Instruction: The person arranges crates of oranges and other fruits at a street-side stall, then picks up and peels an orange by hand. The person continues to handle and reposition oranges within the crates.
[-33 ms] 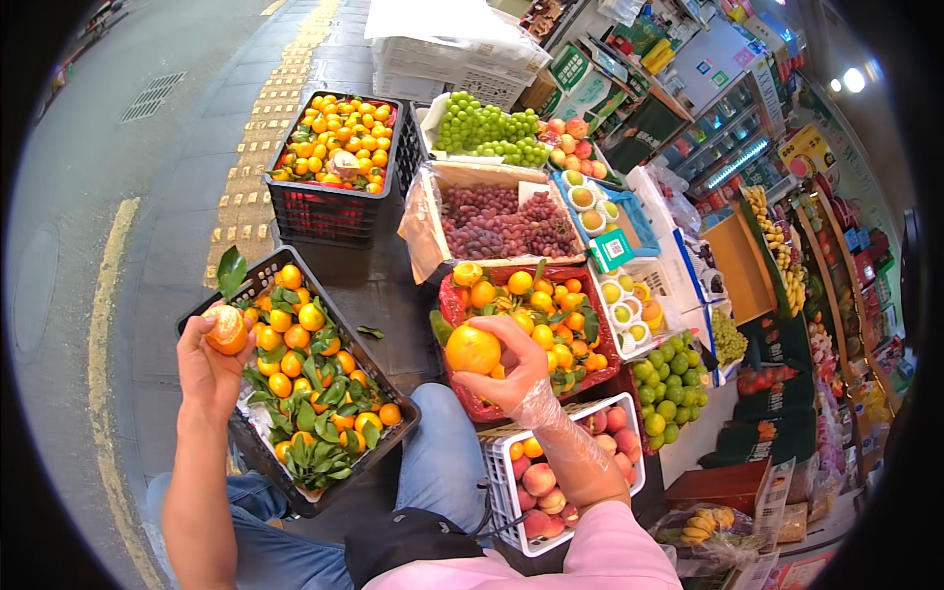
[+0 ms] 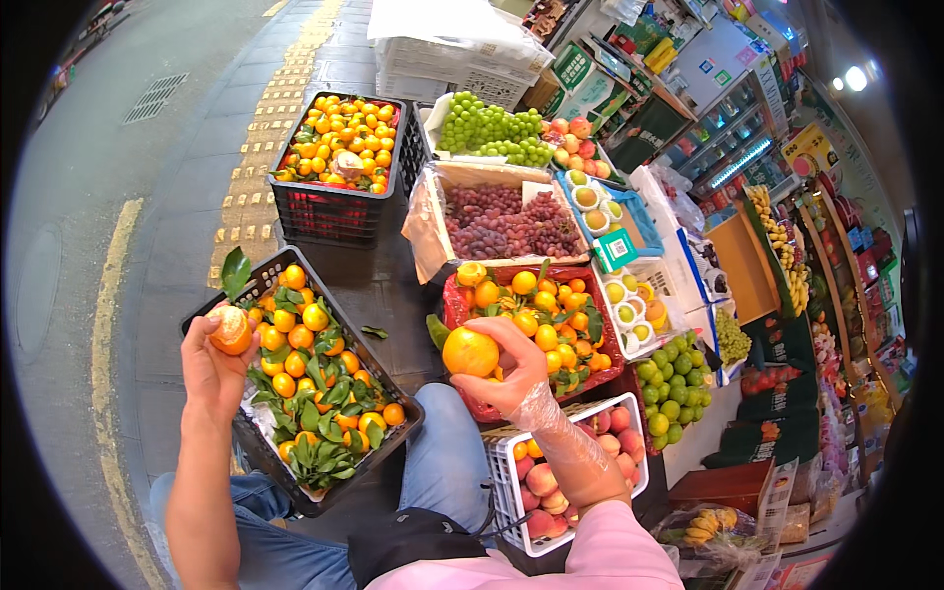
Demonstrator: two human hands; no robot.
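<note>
My left hand (image 2: 213,369) is closed round a mandarin (image 2: 232,332) whose top looks pale, as if partly peeled. A green leaf (image 2: 236,273) stands just above that fruit; whether it is joined to it I cannot tell. Below and beside it sits a black crate (image 2: 401,447) of mandarins with many loose leaves. My right hand (image 2: 513,369), with clear plastic wrapped about its wrist, grips a whole orange mandarin (image 2: 470,352). That fruit is held over the near left edge of a red-lined crate (image 2: 612,369) full of mandarins.
A white basket of peaches (image 2: 540,480) stands under my right forearm, beside green limes (image 2: 673,393). Farther off are a box of red grapes (image 2: 506,221), green grapes (image 2: 482,128) and another black crate (image 2: 324,211) of mandarins. Grey paving with a yellow tactile strip (image 2: 261,167) runs along the left.
</note>
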